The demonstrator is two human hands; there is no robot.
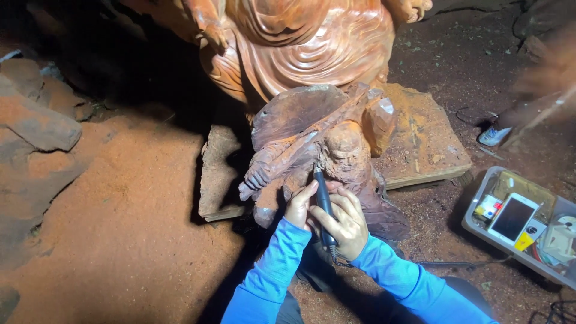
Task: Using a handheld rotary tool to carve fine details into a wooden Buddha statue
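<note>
A small reddish wood carving [327, 141] of a bearded figure leans in front of me on the dusty ground. My right hand [343, 223] grips a dark pen-shaped rotary tool [323, 201] like a pencil, its tip against the carved face. My left hand [299, 204] rests against the carving just left of the tool, with the thumb touching the tool's shaft. Both arms wear bright blue sleeves. A thin cord runs from the tool's lower end down between my arms.
A large carved wooden statue [300, 45] stands behind on a flat wood slab [426, 141]. A grey plastic tray [477, 225] at right holds a phone [513, 218] and small items. Rough wood chunks [39, 123] lie at left amid red sawdust. A shoe [494, 135] shows at right.
</note>
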